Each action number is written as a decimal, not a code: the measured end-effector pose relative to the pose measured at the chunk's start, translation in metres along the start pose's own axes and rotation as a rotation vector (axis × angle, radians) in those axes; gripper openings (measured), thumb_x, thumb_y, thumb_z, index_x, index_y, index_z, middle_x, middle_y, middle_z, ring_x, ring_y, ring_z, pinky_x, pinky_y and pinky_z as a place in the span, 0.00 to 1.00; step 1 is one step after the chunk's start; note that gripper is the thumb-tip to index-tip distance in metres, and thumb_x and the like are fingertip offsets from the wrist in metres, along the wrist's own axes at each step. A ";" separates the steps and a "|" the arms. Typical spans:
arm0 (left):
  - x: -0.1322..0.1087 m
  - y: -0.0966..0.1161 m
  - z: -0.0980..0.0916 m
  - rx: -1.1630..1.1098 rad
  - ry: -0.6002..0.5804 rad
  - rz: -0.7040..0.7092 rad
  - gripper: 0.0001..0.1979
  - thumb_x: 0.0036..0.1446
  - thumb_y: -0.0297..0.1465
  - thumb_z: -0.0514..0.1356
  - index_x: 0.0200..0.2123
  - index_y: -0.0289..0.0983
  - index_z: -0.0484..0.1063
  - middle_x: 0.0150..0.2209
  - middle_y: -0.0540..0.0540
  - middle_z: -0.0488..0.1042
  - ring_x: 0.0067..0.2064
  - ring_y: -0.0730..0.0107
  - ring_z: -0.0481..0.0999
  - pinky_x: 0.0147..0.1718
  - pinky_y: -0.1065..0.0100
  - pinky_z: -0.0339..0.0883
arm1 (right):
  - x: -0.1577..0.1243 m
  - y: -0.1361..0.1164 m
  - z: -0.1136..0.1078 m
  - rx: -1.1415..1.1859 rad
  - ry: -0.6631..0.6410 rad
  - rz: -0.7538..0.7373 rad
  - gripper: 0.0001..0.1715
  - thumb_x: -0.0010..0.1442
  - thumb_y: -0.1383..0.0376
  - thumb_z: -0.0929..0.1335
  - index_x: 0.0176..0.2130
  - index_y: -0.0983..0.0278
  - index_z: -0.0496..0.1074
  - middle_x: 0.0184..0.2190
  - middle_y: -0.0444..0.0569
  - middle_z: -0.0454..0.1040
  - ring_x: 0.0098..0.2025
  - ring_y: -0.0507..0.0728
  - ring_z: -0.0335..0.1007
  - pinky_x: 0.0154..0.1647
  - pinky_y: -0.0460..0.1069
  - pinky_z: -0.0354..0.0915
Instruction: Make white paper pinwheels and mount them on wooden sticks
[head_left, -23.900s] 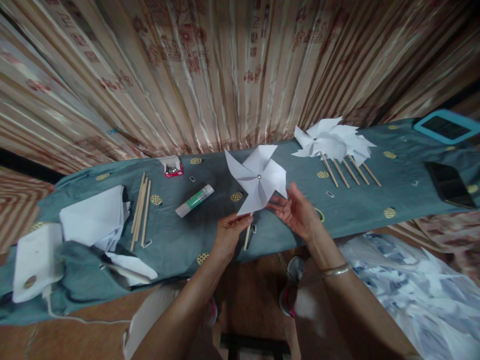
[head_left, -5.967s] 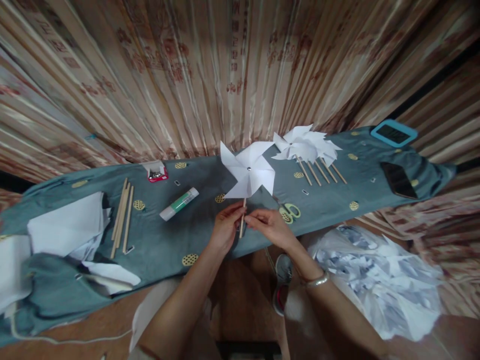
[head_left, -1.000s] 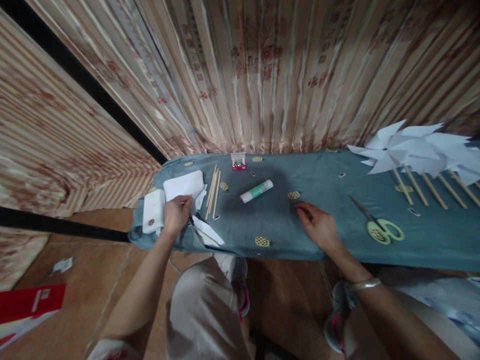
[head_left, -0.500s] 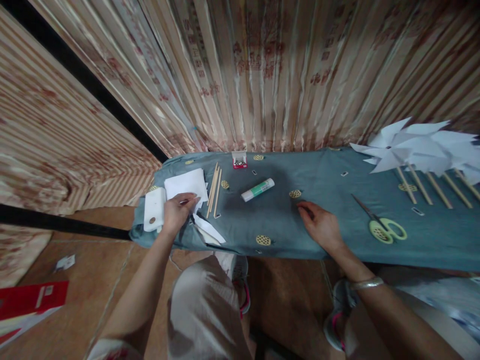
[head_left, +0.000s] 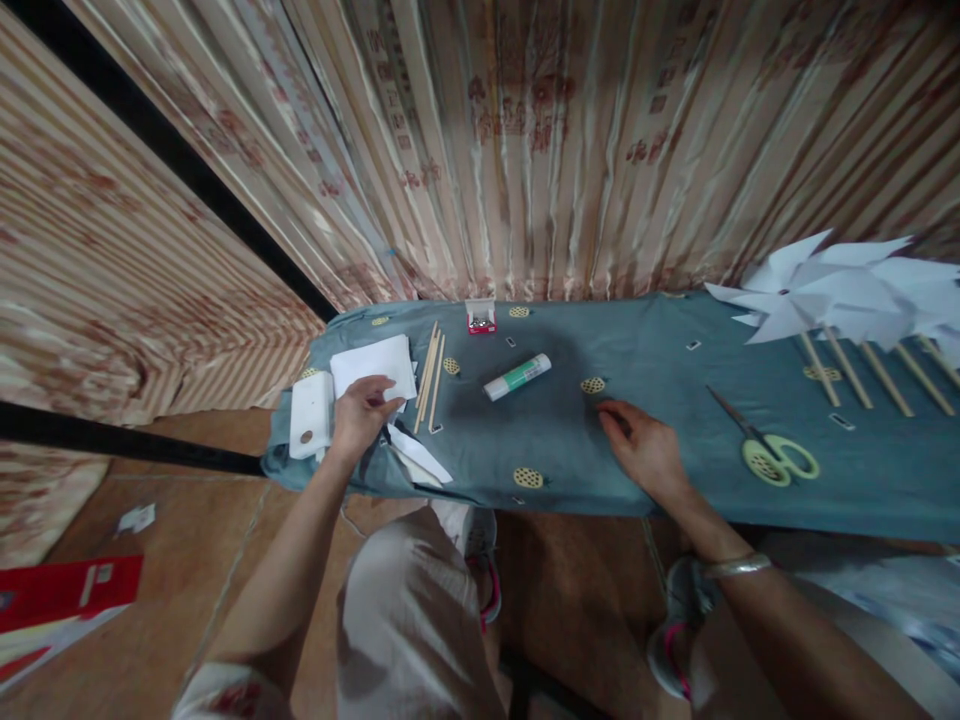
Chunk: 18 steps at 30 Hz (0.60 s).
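Note:
My left hand [head_left: 361, 415] lies over the near edge of a stack of white paper squares [head_left: 375, 362]. Its forefinger and thumb are apart and touch the paper by the lower right corner. Just below, white paper strips [head_left: 420, 458] lie loose, partly hidden near the fingers. Several thin wooden sticks [head_left: 427, 380] lie right of the stack. My right hand [head_left: 641, 445] rests on the cloth, fingers loosely bent and apart, with nothing visible in them. Between the hands is a white and green glue stick [head_left: 517, 377].
A small red and white box [head_left: 481, 318] of metal pieces stands at the back. Green-handled scissors [head_left: 772, 455] lie to the right, below several white paper pinwheels [head_left: 832, 290] on sticks. A white case-like object [head_left: 311, 415] sits at the left end of the cloth-covered table [head_left: 585, 460].
My left finger and thumb have spread apart a little over the paper's edge. My right hand has stayed in nearly the same place; the view has shifted slightly.

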<state>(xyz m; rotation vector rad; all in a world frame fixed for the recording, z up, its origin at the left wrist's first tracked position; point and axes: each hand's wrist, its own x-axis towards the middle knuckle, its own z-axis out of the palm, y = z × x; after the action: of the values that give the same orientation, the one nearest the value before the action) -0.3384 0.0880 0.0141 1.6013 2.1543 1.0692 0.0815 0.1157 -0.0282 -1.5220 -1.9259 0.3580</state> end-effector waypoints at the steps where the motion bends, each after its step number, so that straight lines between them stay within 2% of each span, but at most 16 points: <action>1: 0.000 -0.002 0.000 -0.004 0.000 0.005 0.18 0.43 0.40 0.67 0.38 0.38 0.78 0.47 0.42 0.77 0.38 0.64 0.76 0.44 0.59 0.73 | 0.000 0.000 0.000 0.003 0.001 0.002 0.17 0.63 0.59 0.62 0.43 0.61 0.77 0.39 0.52 0.82 0.38 0.60 0.79 0.41 0.52 0.71; 5: 0.001 -0.006 0.000 -0.017 -0.007 0.025 0.16 0.46 0.40 0.66 0.37 0.38 0.78 0.47 0.41 0.77 0.40 0.62 0.77 0.45 0.59 0.73 | 0.000 0.000 -0.002 -0.002 -0.024 0.028 0.18 0.63 0.59 0.62 0.43 0.62 0.77 0.39 0.52 0.82 0.38 0.61 0.80 0.40 0.52 0.71; 8: 0.000 -0.001 -0.001 0.030 -0.022 0.051 0.16 0.47 0.41 0.66 0.37 0.38 0.78 0.47 0.41 0.77 0.40 0.61 0.78 0.45 0.58 0.73 | 0.000 0.000 -0.002 -0.008 -0.044 0.045 0.19 0.62 0.59 0.62 0.44 0.63 0.77 0.39 0.52 0.82 0.37 0.62 0.80 0.40 0.53 0.71; 14: -0.003 0.017 0.002 0.289 0.033 0.109 0.18 0.50 0.41 0.64 0.41 0.36 0.77 0.49 0.39 0.77 0.52 0.53 0.73 0.53 0.55 0.67 | 0.001 0.000 0.000 -0.001 -0.020 0.038 0.19 0.62 0.58 0.62 0.43 0.63 0.77 0.39 0.52 0.82 0.36 0.61 0.79 0.40 0.53 0.72; 18: -0.004 0.022 0.009 0.435 0.040 0.085 0.20 0.51 0.40 0.63 0.46 0.36 0.74 0.49 0.40 0.76 0.53 0.51 0.71 0.56 0.53 0.63 | 0.001 0.001 0.000 0.008 -0.019 0.020 0.19 0.63 0.58 0.61 0.42 0.62 0.77 0.39 0.52 0.82 0.36 0.60 0.79 0.40 0.52 0.71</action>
<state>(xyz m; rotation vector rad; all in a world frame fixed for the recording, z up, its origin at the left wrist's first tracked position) -0.3159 0.0912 0.0220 1.8768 2.4911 0.6859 0.0824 0.1169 -0.0281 -1.5388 -1.9224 0.3898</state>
